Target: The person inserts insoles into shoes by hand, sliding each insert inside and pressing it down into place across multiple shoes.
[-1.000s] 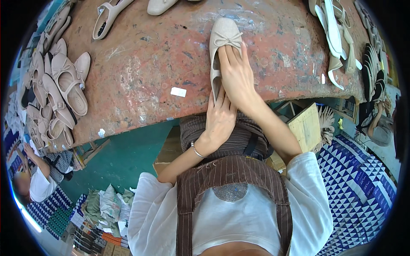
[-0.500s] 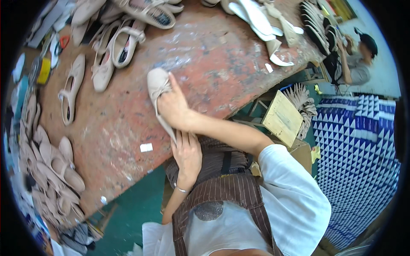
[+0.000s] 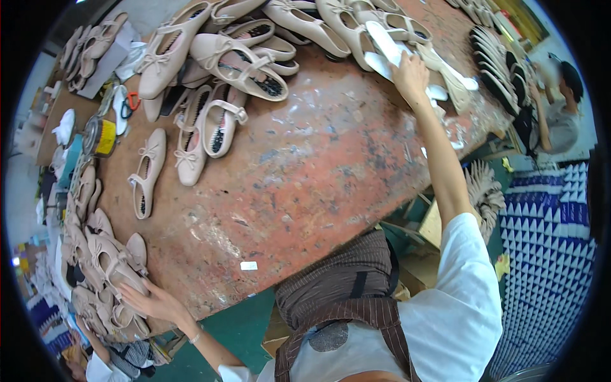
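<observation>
At the left edge of the table, my left hand (image 3: 154, 302) is stretched out flat with its fingers apart, at a beige shoe (image 3: 121, 270) on a pile of similar shoes. Whether the fingertips press on this shoe is hard to tell. Far off to the right, my right hand (image 3: 410, 75) has its fingers closed on a white insole (image 3: 384, 43) among several other white and beige insole pieces (image 3: 449, 79). Part of the insole is hidden under the fingers.
Beige bow-trimmed shoes (image 3: 238, 63) crowd the far side of the worktable (image 3: 305, 184). A single shoe (image 3: 150, 172) lies at the left. A yellow-labelled tin (image 3: 100, 137) and red-handled scissors (image 3: 132, 103) sit far left. A co-worker (image 3: 563, 121) is at the right.
Both hands held a beige shoe at the table's near edge. Now my left hand is at the left pile and my right hand has reached to the insoles. The view has shifted too.
</observation>
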Motion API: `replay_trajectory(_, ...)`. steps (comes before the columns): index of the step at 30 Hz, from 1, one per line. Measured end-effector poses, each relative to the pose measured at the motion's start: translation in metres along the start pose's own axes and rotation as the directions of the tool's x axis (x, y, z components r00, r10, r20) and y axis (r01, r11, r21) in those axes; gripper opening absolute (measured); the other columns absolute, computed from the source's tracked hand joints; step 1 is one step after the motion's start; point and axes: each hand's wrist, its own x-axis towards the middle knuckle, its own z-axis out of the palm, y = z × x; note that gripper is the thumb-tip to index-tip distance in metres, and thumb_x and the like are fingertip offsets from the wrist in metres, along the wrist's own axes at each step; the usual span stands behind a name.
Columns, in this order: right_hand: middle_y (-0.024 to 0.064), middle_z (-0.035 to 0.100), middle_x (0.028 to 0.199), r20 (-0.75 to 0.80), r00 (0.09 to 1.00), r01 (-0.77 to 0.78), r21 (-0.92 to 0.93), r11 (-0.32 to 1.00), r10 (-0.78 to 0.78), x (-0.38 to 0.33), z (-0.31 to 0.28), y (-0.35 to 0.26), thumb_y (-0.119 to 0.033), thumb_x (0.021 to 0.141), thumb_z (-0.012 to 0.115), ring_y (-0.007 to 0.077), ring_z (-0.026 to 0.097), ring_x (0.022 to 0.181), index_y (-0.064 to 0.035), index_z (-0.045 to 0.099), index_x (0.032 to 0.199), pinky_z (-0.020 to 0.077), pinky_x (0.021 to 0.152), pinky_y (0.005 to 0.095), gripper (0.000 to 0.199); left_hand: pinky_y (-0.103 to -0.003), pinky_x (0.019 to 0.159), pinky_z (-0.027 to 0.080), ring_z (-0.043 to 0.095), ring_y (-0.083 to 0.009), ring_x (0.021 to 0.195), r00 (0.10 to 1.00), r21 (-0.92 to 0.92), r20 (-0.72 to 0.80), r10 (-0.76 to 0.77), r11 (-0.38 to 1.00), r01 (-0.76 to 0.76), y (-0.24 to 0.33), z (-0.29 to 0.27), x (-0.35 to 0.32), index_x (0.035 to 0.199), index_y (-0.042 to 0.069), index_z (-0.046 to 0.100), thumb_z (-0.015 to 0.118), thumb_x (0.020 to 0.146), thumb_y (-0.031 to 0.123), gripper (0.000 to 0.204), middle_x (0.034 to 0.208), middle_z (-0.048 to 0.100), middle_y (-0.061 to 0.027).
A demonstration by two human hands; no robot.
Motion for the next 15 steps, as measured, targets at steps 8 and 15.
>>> replay_trajectory(8, 0.0206, 0.072, 0.097, -0.029, 0.999, -0.035, 0.115, 0.993, 0.038, -0.005, 0.012, 0.02, -0.04, 0.074, 0.085, 0.0404, 0.068, 0.094, -0.0044, 0.072, 0.108, 0.0522, 0.085, 0.0491, 0.051, -0.031, 0.08, 0.055, 0.071, -0.0233, 0.097, 0.68, -0.72, 0.694, 0.236, 0.218, 0.659, 0.301, 0.171, 0.044, 0.132, -0.009, 0.049, 0.073, 0.092, 0.032, 0.062, 0.117, 0.068, -0.0179)
replay_trajectory(15, 0.0225, 0.073, 0.093, 0.363, 0.931, -0.156, 0.263, 0.952, 0.052, -0.013, -0.003, 0.036, -0.037, 0.075, 0.083, 0.0395, 0.07, 0.09, -0.0033, 0.074, 0.096, 0.0527, 0.081, 0.0465, 0.041, -0.052, 0.085, 0.049, 0.066, -0.0473, 0.093, 0.741, -0.679, 0.664, 0.101, 0.495, 0.542, 0.332, 0.205, 0.041, 0.104, -0.005, 0.061, 0.058, 0.095, 0.021, 0.028, 0.096, 0.068, -0.0297)
